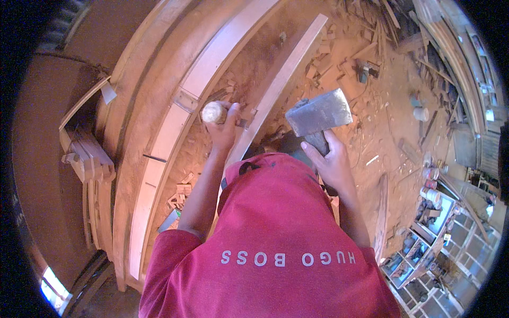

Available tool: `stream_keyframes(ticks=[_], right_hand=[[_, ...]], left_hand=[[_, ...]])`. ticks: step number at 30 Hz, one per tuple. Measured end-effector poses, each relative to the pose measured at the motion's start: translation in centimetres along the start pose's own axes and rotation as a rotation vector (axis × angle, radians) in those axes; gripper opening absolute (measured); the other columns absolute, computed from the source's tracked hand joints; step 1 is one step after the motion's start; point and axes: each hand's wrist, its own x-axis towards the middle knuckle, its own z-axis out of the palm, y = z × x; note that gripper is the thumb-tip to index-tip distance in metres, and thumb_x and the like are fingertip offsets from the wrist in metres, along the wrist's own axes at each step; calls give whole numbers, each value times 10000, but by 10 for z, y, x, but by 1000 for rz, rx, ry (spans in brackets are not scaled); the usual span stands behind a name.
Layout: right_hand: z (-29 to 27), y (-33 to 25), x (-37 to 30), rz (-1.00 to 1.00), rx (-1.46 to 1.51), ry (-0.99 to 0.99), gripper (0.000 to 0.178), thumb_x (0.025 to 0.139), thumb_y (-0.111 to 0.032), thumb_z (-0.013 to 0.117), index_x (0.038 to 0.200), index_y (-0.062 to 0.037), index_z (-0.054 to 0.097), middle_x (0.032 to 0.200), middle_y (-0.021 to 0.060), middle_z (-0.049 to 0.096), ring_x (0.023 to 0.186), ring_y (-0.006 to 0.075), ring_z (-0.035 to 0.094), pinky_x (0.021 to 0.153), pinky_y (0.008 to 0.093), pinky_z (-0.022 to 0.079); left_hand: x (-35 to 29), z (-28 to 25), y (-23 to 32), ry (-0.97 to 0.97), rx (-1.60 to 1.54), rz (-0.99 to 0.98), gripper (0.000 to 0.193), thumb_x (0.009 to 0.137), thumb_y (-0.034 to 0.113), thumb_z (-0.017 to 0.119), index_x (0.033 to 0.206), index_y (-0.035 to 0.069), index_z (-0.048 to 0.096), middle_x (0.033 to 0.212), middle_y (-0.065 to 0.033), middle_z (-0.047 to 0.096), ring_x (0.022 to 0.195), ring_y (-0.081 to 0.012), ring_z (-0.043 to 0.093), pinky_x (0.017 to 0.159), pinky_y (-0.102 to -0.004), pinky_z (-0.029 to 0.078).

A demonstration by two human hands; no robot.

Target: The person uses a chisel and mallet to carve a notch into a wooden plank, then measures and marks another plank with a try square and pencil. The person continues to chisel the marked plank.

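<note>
- Your left hand (225, 127) grips the chisel (214, 112), its tip hidden against the frame (175, 124).
- Your right hand (331, 161) holds the hammer (318, 115) raised, apart from the chisel.
- Chips (180, 193) already lie below; cutting looks midway.

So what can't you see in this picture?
Head view, three things:
- The chisel tip: the left hand and wood chips cover it.
- The hammer handle: mostly inside the right hand.
- The wood under the body: the red shirt blocks it.
</note>
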Motion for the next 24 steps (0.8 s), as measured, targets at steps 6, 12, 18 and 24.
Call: stream_keyframes(ticks=[6,12,18,24], right_hand=[[4,18,-12,63,70,-3,464,901,-257,732,1262,-4,589,1036,195,730,960,299,725,850,404,549],[7,29,-20,83,79,14,474,895,-280,734,1251,-3,588,1019,212,722,945,323,722,837,417,546],[5,27,-26,151,126,-8,461,896,-269,731,1248,-5,593,1029,217,719,963,326,719,856,416,541],[4,27,-27,115,109,19,458,899,-254,727,1265,-13,595,1071,202,722,1000,320,714,884,408,538]], left_hand=[[-4,4,-21,-41,-4,100,141,884,19,726,879,54,590,715,-1,602,587,-91,580,517,-269,459],[-9,10,-26,-8,30,171,131,874,-5,708,883,52,591,719,-7,591,609,-92,560,547,-262,447],[-6,0,-42,-12,48,198,114,870,-5,684,875,52,585,730,-12,585,613,-98,556,542,-265,446],[-13,6,-30,9,-44,88,114,866,-2,683,871,57,585,747,-5,589,638,-106,563,574,-278,468]])
